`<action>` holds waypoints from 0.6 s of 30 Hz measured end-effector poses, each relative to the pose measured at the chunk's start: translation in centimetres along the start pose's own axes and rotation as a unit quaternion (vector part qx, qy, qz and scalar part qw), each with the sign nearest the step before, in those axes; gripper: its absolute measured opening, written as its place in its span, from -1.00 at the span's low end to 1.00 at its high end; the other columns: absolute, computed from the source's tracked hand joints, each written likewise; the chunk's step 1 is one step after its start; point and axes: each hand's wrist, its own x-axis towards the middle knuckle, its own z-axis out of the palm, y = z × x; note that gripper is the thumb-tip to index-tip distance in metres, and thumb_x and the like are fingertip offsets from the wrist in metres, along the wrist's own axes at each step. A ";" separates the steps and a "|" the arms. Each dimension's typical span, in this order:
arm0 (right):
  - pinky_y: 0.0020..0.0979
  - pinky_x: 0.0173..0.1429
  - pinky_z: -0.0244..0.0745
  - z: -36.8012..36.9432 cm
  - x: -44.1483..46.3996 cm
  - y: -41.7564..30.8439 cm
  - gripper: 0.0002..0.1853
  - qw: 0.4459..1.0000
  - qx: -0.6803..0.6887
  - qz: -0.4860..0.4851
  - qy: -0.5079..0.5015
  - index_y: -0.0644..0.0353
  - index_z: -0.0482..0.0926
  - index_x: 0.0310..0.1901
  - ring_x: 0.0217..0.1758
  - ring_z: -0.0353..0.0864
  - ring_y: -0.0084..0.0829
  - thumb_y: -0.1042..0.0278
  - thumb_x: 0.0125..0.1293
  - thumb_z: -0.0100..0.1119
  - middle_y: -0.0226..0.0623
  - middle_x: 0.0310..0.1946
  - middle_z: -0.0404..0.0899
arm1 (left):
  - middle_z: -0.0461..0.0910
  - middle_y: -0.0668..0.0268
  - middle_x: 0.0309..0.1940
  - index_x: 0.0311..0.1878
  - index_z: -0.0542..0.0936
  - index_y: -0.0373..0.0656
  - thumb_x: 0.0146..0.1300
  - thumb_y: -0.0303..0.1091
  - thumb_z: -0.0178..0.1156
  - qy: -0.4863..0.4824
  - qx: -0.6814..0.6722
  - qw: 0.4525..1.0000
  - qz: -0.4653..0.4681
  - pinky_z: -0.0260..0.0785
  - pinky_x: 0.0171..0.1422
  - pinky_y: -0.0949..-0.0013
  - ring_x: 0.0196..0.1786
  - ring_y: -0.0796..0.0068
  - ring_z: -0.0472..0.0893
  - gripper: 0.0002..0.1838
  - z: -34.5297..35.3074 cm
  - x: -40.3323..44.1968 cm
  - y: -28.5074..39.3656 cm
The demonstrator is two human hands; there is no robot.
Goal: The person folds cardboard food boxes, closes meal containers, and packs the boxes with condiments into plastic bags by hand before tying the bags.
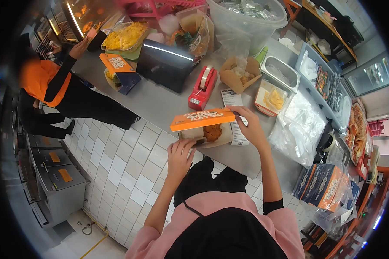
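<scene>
Touching orange box [226, 134], both hands [180, 156] [249, 126]; lid [203, 118] partly hiding fried piece [212, 133]

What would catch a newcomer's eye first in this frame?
Probably the open cardboard box with a bright orange lid, brown fried food inside, between the person's left hand and right hand at the edge of the grey metal counter. Beyond it, a glossy red plastic tape dispenser stands out.

This looks like a takeaway kitchen: stacked branded boxes [327, 190], food tubs [125, 36] on the tabletop [155, 103] and a lit food cabinet [75, 20].
</scene>
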 end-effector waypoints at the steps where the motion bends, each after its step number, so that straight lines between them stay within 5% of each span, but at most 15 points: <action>1: -0.25 0.04 0.36 -0.1 0.2 -0.1 -0.68 0.999 -0.001 -0.007 -0.040 0.12 0.51 -0.02 -0.07 0.50 -0.17 0.58 0.20 -0.03 -0.19 -0.12 0.51 | 0.47 0.38 -0.19 -0.22 0.53 -0.06 0.03 -0.42 0.23 0.000 -0.001 1.000 -0.001 0.17 0.06 0.18 -0.07 0.19 0.39 -0.80 0.3 0.3 -0.3; 3: -0.18 0.15 0.31 -0.3 0.2 -0.3 -0.66 0.997 -0.002 -0.013 -0.079 0.08 0.50 0.01 0.00 0.47 -0.19 0.54 0.19 0.00 -0.23 -0.07 0.50 | 0.46 0.34 -0.12 -0.18 0.57 -0.09 0.06 -0.38 0.20 -0.003 0.030 0.999 -0.008 0.17 0.05 0.12 -0.03 0.21 0.40 -0.78 1.3 0.7 -1.2; 7: 0.18 0.34 -0.14 0.5 -1.3 -2.1 -0.62 0.975 -0.096 0.016 -0.201 -0.04 0.46 0.07 0.31 0.16 -0.10 0.26 0.18 0.13 -0.12 0.18 0.24 | 0.45 0.31 -0.08 -0.17 0.58 -0.13 0.06 -0.38 0.21 0.003 0.097 0.994 -0.042 0.17 0.08 0.11 0.00 0.24 0.40 -0.77 1.8 0.7 -1.2; 9: 0.26 0.35 -0.28 1.4 -2.6 -2.9 -0.60 0.968 -0.133 0.024 -0.212 -0.06 0.45 0.07 0.38 0.03 -0.04 0.17 0.17 0.16 -0.07 0.24 0.15 | 0.43 0.22 -0.03 -0.13 0.57 -0.17 0.08 -0.39 0.20 -0.119 0.084 0.986 -0.077 0.16 0.16 0.14 0.08 0.21 0.37 -0.75 1.0 0.4 -0.9; 13: 0.20 0.33 -0.13 4.3 -4.0 -0.4 -0.66 0.980 -0.140 0.039 -0.136 -0.01 0.48 -0.02 0.38 -0.06 0.11 0.12 0.18 0.16 0.02 0.25 0.09 | 0.40 0.13 0.02 -0.18 0.57 -0.21 0.16 -0.38 0.13 -0.193 -0.086 0.977 -0.039 0.14 0.22 0.19 0.17 0.13 0.31 -0.81 -5.5 0.0 1.0; 15: 0.08 0.29 0.07 5.8 -4.6 0.2 -0.71 0.993 -0.103 0.026 -0.058 0.05 0.49 -0.09 0.35 -0.01 0.16 0.23 0.15 0.20 0.03 0.22 0.12 | 0.31 0.05 0.13 -0.06 0.52 -0.25 0.25 -0.33 0.04 -0.264 -0.295 0.848 -0.351 0.18 0.23 0.23 0.27 0.13 0.23 -0.74 -8.0 1.0 1.3; 16: 0.08 0.29 0.07 6.3 -4.7 0.3 -0.71 0.993 -0.102 0.027 -0.059 0.05 0.49 -0.09 0.35 -0.01 0.16 0.23 0.15 0.20 0.03 0.22 0.12 | 0.31 0.05 0.13 -0.06 0.52 -0.25 0.25 -0.33 0.04 -0.265 -0.295 0.848 -0.353 0.18 0.23 0.23 0.27 0.13 0.23 -0.74 -7.1 1.7 0.9; 18: -0.05 0.28 0.15 7.3 -4.6 0.3 -0.67 0.988 -0.148 -0.022 -0.026 0.12 0.45 -0.06 0.33 0.03 0.12 0.30 0.13 0.21 0.05 0.20 0.13 | 0.22 0.01 0.21 0.18 0.32 -0.27 0.32 -0.26 -0.03 -0.009 -0.135 0.973 -0.189 0.26 0.18 0.25 0.28 0.15 0.24 -0.58 -3.4 3.0 -0.6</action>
